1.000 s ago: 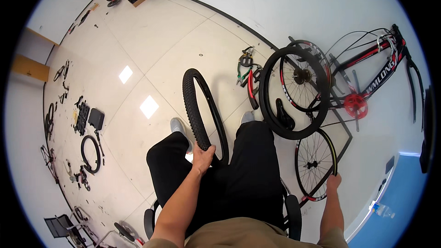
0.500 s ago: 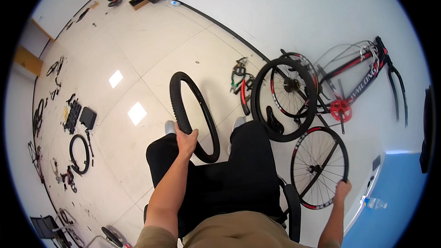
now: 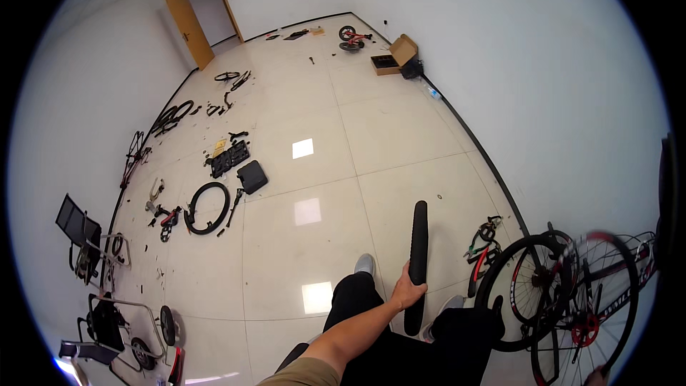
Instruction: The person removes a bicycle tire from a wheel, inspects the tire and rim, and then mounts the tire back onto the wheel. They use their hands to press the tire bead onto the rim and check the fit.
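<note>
In the head view, my left hand (image 3: 408, 291) has its fingers wrapped round the lower part of a black tyre (image 3: 419, 246), seen edge-on between my shoes (image 3: 365, 264). My right hand (image 3: 597, 377) is at the rim of a spoked wheel (image 3: 635, 282); the picture's lower edge cuts it off, so I can't tell whether its fingers are closed. Behind that wheel is a bicycle frame (image 3: 620, 305). An open black tool case (image 3: 230, 160) lies on the floor (image 3: 386, 136) to my left.

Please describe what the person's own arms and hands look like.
The left hand has no glove or watch; its forearm is bare up to a brownish-olive sleeve. The right hand is mostly cut off, too unclear for detail.
</note>
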Motion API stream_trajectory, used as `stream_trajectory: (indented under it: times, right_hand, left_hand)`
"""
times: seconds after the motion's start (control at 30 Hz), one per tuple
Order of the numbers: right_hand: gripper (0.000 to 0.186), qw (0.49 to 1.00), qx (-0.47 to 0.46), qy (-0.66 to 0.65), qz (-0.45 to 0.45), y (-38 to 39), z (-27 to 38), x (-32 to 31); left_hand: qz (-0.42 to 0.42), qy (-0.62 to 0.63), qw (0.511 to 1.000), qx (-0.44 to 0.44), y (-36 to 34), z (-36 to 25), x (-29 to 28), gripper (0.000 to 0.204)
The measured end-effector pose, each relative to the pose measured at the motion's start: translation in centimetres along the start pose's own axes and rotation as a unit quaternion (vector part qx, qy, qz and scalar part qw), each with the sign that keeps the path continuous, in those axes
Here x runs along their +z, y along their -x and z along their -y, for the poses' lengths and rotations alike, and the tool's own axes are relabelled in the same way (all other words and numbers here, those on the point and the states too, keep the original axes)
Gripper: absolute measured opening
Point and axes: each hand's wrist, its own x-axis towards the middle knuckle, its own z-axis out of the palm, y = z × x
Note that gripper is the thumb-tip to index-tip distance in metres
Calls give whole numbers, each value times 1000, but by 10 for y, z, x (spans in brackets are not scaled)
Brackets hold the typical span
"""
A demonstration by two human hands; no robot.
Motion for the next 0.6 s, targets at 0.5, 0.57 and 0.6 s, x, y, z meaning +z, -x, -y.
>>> stream_trajectory:
  times: [0.5, 0.57, 0.6]
  right_hand:
    - [3, 923, -63, -197, 325, 107, 20, 451]
    - [7, 930, -30, -190, 314, 125, -14, 488]
    - [10, 928, -31, -179, 326, 142, -10, 490]
  left_hand:
    - [-68, 19, 997, 38, -29, -10, -10, 82]
    - [-40, 17, 999, 14, -34, -21, -12, 85]
    - [-60, -6, 998, 22, -42, -12, -15, 86]
